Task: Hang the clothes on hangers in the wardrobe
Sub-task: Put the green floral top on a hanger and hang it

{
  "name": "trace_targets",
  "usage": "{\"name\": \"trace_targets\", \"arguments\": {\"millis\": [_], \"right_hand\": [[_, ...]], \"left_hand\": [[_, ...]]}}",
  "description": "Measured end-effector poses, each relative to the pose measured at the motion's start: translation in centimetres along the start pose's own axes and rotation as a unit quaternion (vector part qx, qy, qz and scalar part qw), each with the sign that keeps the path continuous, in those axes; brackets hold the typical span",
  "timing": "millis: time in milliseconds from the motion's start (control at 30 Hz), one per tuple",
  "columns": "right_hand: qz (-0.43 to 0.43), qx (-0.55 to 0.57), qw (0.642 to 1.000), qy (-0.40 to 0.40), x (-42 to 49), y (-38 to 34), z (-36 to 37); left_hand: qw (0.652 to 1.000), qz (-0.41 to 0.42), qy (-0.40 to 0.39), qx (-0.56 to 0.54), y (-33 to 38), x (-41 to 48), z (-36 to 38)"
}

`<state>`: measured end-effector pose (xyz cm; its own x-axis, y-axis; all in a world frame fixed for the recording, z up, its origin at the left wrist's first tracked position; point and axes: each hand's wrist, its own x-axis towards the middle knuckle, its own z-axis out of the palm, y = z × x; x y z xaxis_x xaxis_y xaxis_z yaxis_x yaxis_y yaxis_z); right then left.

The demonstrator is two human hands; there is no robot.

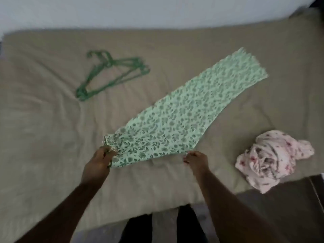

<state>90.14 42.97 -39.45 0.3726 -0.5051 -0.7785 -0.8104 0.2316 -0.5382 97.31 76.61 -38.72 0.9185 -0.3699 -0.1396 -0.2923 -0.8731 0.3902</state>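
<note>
Beige bed (52, 137), left hand (98, 163) and right hand (196, 162) pinching floral garment (175, 120)

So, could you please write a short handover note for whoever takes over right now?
The left hand grips the near left corner of the green garment; the right hand pinches its near right edge.
The green garment lies spread on the bed. The hangers lie stacked at the bed's far left. The pink garment sits crumpled at the right.
Done: green garment laid out.
Left: put both garments on hangers and hang them; the wardrobe is not in view.
</note>
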Motion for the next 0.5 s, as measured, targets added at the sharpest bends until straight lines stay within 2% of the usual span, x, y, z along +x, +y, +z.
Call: {"name": "trace_targets", "arguments": {"millis": [67, 100, 167, 200, 267, 300, 333, 433, 500], "right_hand": [[-0.007, -0.056, 0.998, -0.024, 2.4, 2.3, 1.3], [0.004, -0.043, 0.999, -0.028, 2.9, 2.8, 1.6], [0.006, -0.009, 1.0, 0.012, 4.5, 3.4, 1.8], [0.024, 0.035, 0.999, 0.022, 5.2, 3.7, 1.7], [0.045, 0.112, 0.992, 0.03, 5.7, 3.7, 1.8], [0.047, 0.14, 0.988, 0.034, 6.1, 3.6, 1.7], [0.044, 0.155, 0.986, 0.035, 6.4, 3.7, 1.5], [0.075, 0.172, 0.982, 0.011, 6.1, 2.3, 1.2], [0.071, 0.13, 0.989, -0.006, 4.6, 0.4, 0.5]], "left_hand": [[0.998, -0.018, -0.033, -0.042, -2.0, -2.6, 4.5], [0.995, -0.037, -0.048, -0.076, -2.3, -3.8, 6.4], [0.976, -0.146, -0.013, -0.162, -1.6, -4.6, 8.4], [0.943, -0.234, 0.033, -0.235, -1.1, -4.3, 9.0], [0.824, -0.378, 0.12, -0.405, 0.6, -2.3, 8.9], [0.773, -0.42, 0.133, -0.456, 1.0, -0.8, 8.8], [0.755, -0.441, 0.124, -0.47, 1.0, 0.5, 9.0], [0.749, -0.492, 0.062, -0.439, 0.9, 3.6, 9.2], [0.766, -0.487, 0.103, -0.407, 0.8, 4.8, 8.2]]}}
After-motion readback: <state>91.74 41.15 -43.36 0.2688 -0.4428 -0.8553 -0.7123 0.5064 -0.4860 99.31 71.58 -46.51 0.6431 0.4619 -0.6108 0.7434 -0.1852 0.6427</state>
